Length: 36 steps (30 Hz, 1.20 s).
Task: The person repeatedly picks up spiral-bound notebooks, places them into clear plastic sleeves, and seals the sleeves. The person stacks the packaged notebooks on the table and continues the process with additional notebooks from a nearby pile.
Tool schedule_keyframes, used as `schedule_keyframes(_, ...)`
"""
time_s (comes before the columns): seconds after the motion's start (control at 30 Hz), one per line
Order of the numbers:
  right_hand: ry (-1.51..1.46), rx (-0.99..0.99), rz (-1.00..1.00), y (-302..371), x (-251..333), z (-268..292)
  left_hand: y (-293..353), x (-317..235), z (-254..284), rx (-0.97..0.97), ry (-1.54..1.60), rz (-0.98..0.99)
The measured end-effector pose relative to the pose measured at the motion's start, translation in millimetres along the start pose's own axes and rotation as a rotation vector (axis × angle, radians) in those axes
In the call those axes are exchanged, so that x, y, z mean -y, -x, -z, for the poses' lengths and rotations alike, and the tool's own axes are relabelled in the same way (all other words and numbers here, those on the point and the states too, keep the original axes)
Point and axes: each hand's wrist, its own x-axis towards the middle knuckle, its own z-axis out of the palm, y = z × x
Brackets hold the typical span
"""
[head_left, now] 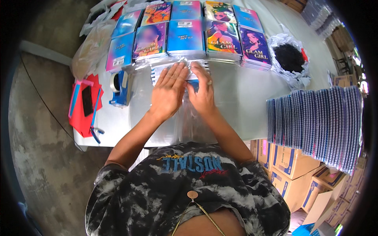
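Note:
My left hand (169, 92) lies flat, fingers stretched out, on a small bundle (157, 74) with white and blue striped edges, which looks like notebooks under clear plastic. Beside it my right hand (202, 90) rests on the same bundle, its fingers bent and its thumb apart. Clear plastic film (185, 122) spreads from the bundle toward my body. Both hands cover most of the bundle. Just beyond it stand rows of stacked notebooks with colourful covers, among them a blue one (186, 37) and a purple one (255, 45).
A blue tape dispenser (121, 90) stands left, near red sheets (80, 122), a dark phone (87, 101) and blue-handled pliers (95, 133). At right are a plastic-lined container with black material (289, 58) and a tall row of spiral notebooks (311, 122). Cardboard boxes (291, 161) sit below.

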Motion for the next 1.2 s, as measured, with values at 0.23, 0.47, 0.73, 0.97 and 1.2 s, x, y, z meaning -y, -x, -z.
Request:
schedule_keyframes(0.23, 0.07, 0.091, 0.164, 14, -13, 4, 67, 88, 49, -0.327, 0.254, 0.64)
schedule_keyframes(0.47, 0.058, 0.099, 0.209, 13, -13, 4, 145, 246, 66, 0.431, 0.818, 1.52)
schedule_keyframes(0.73, 0.111, 0.103, 0.185, 15, -12, 0, 236, 214, 64, 0.17, 1.187, 1.166)
schedule_keyframes(0.97, 0.072, 0.127, 0.187, 17, -17, 2, 70, 120, 75, -0.392, 0.566, 1.003)
schedule_keyframes(1.2, 0.063, 0.171, 0.152, 13, -11, 7, 23, -20, 2, -0.02, 1.016, 1.182)
